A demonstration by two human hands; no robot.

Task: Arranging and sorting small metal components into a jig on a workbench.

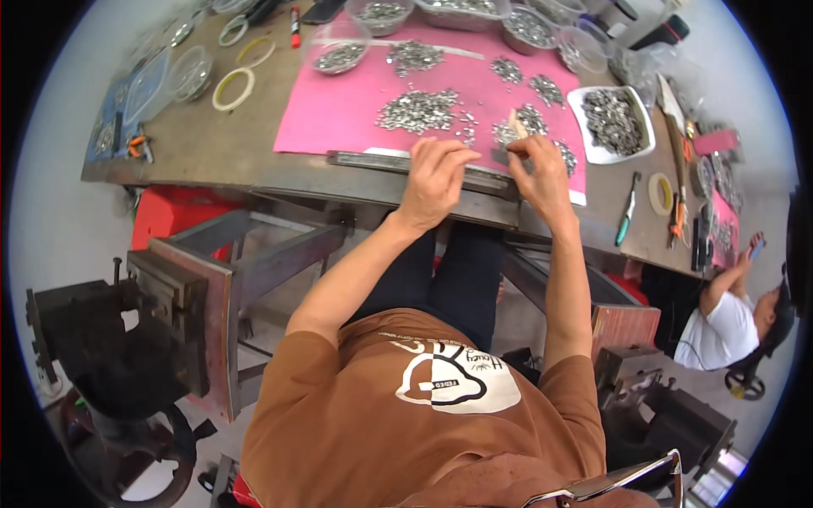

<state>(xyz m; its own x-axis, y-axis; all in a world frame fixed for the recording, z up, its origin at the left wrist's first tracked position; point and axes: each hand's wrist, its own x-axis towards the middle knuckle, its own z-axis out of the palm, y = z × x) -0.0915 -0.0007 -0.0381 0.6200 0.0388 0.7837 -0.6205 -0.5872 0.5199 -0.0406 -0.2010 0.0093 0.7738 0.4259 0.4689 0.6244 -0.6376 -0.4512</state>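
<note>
My left hand (434, 182) is over the near edge of the pink mat (330, 106), fingers bent and thumb pinched toward the index finger. Whatever it holds is too small to tell. Just right of it, my right hand (542, 176) is closed in a pinch, its fingertips by the mat's near edge; what they grip cannot be made out. A pale, narrow piece (517, 124) shows at its fingertips. Below the hands, a long metal bar (373, 161) runs along the table's front edge. Small silvery metal pieces (417, 111) lie heaped beyond my hands.
To the right stands a white tray (576, 97) full of metal pieces. Clear plastic tubs (340, 34) line the back. Tape rolls (233, 91), pliers (140, 149) and a green-handled tool (627, 209) lie on the table. At far right sits another person (720, 326).
</note>
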